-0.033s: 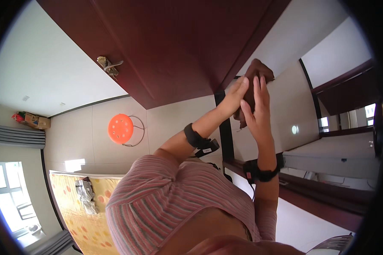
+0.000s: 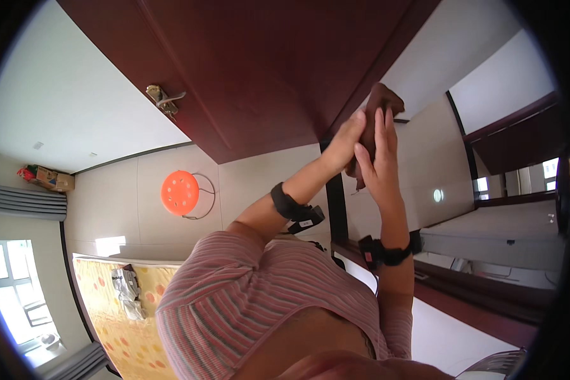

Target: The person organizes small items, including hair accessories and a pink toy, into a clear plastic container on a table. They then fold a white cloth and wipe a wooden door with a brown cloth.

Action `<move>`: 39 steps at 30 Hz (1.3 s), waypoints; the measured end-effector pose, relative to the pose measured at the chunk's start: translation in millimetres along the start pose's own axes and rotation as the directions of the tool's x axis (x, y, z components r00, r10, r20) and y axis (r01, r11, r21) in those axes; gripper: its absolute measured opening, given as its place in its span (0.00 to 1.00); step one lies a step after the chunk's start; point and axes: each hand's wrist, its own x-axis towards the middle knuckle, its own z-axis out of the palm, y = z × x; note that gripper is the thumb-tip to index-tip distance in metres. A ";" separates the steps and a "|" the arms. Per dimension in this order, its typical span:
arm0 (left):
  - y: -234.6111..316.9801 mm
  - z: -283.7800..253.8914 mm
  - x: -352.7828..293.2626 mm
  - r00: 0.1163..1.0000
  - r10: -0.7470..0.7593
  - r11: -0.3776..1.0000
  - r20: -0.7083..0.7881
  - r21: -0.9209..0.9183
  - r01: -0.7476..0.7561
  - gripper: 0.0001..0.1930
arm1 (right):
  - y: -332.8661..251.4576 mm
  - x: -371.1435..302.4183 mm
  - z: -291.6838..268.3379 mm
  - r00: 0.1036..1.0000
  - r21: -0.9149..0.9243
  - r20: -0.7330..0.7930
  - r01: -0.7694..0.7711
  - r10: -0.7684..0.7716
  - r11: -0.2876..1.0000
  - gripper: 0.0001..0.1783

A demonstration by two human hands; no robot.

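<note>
A brown cloth (image 2: pixel 385 97) is bunched between my two hands, close to the edge of the dark red door (image 2: pixel 253 76). My left hand (image 2: pixel 348 140) presses against the cloth's left side, its fingers mostly hidden behind it. From the right, my right hand (image 2: pixel 381 152) lies along the cloth with fingers stretched and the thumb toward the left hand. Folds of cloth stick out above the fingertips and below the left hand. Whether the cloth touches the door edge I cannot tell.
A metal lever handle (image 2: pixel 166 100) juts from the door. An orange round stool (image 2: pixel 180 192) stands on the tiled floor (image 2: pixel 107 190) at left. Lower left is a yellow patterned bed (image 2: pixel 107 316) with a grey package (image 2: pixel 128 291). A dark threshold strip (image 2: pixel 337 209) crosses the floor.
Both hands and the cloth have shifted slightly up and to the left, nearer the door edge. The grip looks the same.
</note>
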 end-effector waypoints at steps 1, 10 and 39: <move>24.3 10.5 5.3 0.998 -0.053 0.999 -0.032 -0.014 0.052 0.29 | 0.9 16.5 3.1 0.999 0.040 -0.034 0.011 -0.009 0.999 0.32; 99.8 -9.4 34.2 0.993 0.058 0.995 -0.099 0.089 -0.049 0.35 | -5.0 122.3 24.6 0.955 0.453 -0.287 0.064 0.077 0.889 0.25; 322.9 -100.7 30.0 0.066 0.907 0.412 -0.416 0.909 0.063 0.25 | -44.2 360.8 -78.6 0.534 -0.347 -0.341 0.694 -0.774 0.631 0.22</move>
